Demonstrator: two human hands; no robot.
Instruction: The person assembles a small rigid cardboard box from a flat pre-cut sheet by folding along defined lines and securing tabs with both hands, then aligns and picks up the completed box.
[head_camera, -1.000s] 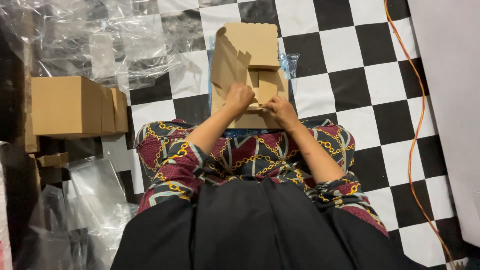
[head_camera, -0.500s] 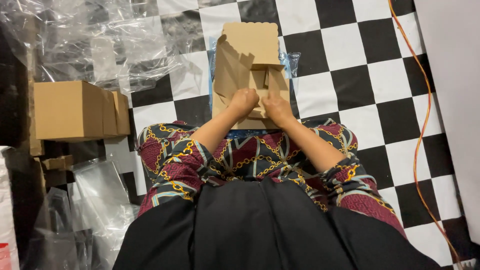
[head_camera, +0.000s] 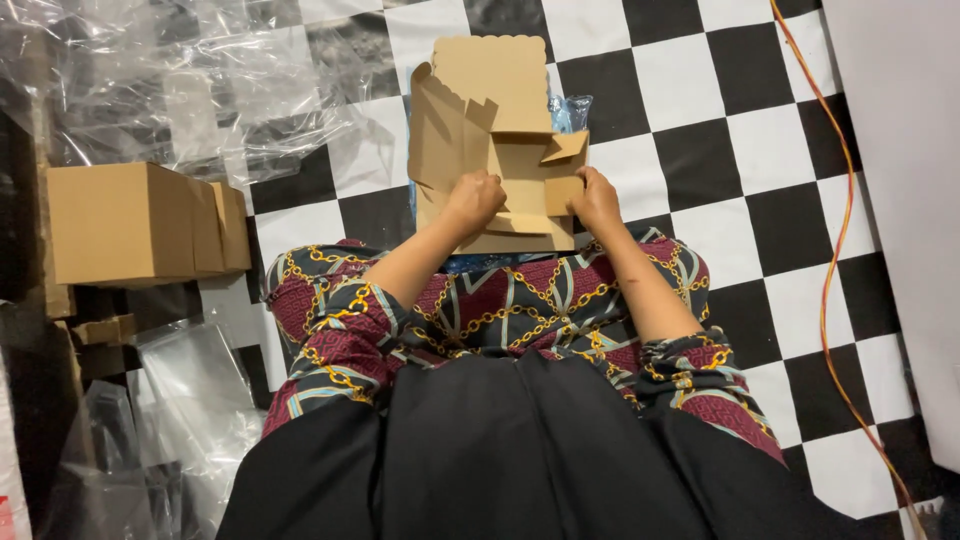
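Both hands gripping die-cut cardboard box blank (head_camera: 492, 140) at 12 o'clock on checkered floor (head_camera: 700, 130): left hand (head_camera: 474, 197) pinning panel, right hand (head_camera: 597, 197) pinching side flap to keep folds square.

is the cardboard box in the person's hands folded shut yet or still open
Open, only partly folded. The cardboard box has its scalloped lid flap lying flat, away from the body, and side flaps loose while the left hand and right hand press its near edge.
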